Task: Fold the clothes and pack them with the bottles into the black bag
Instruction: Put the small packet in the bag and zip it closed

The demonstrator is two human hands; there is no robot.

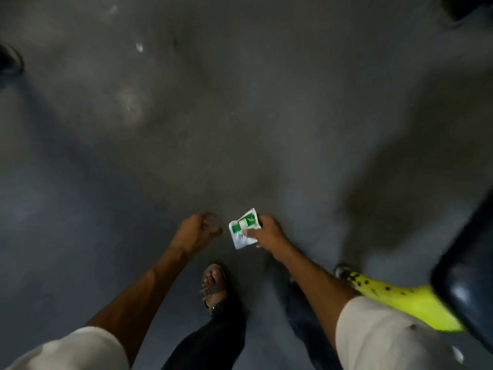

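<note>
Lower centre: right hand (268,232) fingers pinch a green-white packet (243,227); left hand (197,232) curled, contents unclear; yellow garment (405,300) lower right, nearer the right.

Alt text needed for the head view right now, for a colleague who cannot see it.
The right hand pinches a small white and green packet above a grey floor, the left hand curled beside it; whether it holds anything is unclear. Below are a sandalled foot and a yellow-green spotted item at the right.
</note>
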